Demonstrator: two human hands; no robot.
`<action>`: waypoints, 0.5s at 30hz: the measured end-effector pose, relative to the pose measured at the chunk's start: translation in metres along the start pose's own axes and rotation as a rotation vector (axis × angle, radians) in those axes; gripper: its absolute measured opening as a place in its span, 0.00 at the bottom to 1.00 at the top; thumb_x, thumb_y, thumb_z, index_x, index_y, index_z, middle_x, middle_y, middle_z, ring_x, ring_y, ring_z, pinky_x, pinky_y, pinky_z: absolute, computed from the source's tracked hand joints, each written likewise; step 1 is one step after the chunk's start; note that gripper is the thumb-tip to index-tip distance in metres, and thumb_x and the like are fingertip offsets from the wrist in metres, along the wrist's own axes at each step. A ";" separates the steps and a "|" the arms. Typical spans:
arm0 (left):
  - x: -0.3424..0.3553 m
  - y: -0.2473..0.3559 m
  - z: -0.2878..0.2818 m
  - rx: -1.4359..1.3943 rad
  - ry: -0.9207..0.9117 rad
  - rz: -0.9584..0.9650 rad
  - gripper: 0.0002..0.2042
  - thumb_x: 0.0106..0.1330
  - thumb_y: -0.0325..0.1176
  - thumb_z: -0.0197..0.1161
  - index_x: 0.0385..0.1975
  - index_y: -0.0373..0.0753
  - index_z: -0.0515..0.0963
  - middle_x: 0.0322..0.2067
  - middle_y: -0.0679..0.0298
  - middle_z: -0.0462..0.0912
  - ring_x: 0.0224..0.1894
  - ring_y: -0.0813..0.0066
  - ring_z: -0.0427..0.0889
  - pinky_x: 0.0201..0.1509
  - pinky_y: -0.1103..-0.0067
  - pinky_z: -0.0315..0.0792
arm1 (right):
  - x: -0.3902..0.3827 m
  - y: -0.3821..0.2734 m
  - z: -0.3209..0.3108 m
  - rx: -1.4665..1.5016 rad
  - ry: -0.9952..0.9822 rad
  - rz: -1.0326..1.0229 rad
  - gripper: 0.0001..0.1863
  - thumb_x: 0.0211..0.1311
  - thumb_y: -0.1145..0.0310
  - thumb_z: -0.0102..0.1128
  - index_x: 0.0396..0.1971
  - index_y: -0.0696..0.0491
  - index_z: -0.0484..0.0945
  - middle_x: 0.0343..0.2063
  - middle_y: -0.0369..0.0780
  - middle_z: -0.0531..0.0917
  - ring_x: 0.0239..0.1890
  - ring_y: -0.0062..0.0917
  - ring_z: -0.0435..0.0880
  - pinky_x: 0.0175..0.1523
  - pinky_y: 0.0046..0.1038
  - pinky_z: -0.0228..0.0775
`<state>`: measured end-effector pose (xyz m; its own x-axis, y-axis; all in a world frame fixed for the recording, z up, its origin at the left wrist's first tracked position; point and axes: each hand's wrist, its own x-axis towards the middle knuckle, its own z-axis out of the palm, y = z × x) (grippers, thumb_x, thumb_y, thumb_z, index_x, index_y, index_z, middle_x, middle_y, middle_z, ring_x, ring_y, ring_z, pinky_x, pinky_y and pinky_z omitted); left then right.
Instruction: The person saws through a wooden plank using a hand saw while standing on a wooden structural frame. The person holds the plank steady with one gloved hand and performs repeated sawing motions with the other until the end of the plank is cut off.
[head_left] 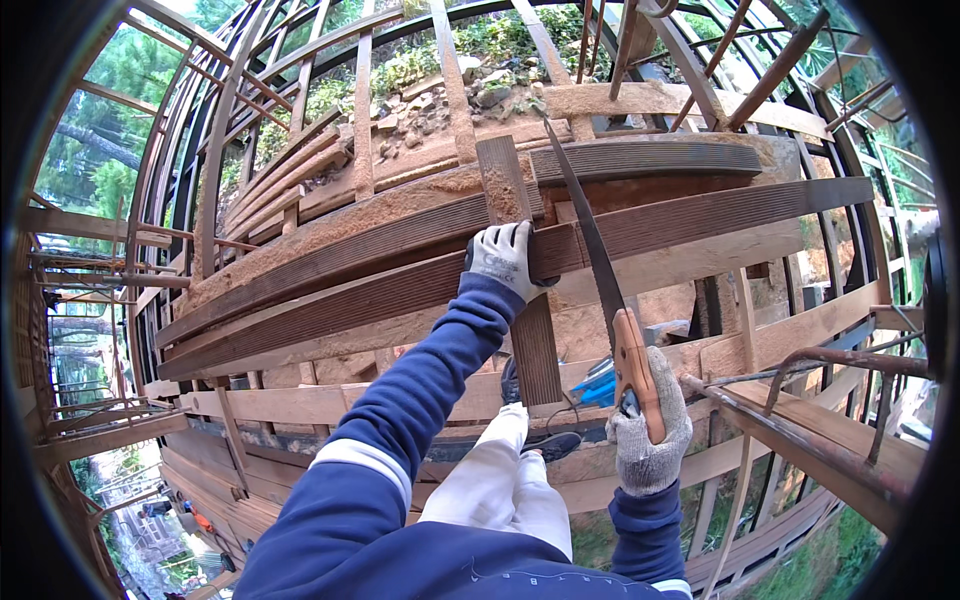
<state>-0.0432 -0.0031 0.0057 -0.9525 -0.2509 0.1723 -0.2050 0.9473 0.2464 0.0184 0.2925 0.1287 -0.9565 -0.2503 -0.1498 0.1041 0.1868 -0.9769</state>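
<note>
Saw [601, 270] lies slantwise over the long ridged plank [390, 303], its tip pointing forward. The gloved right hand [652, 425] is wrapped round the wooden handle [631, 350], apparently so that the blade [583, 205] can run across the plank's width. The left hand [503, 262], gloved too, is clasped over the plank just left of the blade, probably to keep it from shifting. A short board [537, 355] crosses there, perhaps as a support; whether the blade sits in a cut cannot be told.

Two gloves [497, 255], two shoes [555, 445] (so four) and one handsaw [609, 287] show.
</note>
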 end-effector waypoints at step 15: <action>-0.027 0.018 0.020 0.093 0.315 0.087 0.47 0.42 0.52 0.80 0.66 0.43 0.70 0.58 0.59 0.75 0.62 0.57 0.73 0.70 0.55 0.63 | -0.059 -0.003 -0.037 -0.157 -0.060 -0.204 0.37 0.56 0.68 0.61 0.68 0.66 0.71 0.60 0.53 0.82 0.58 0.36 0.84 0.60 0.32 0.77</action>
<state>-0.0257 0.0250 -0.0139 -0.8538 -0.2044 0.4788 -0.1597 0.9782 0.1328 0.0641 0.3416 0.1462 -0.9351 -0.3527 0.0347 -0.1375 0.2708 -0.9528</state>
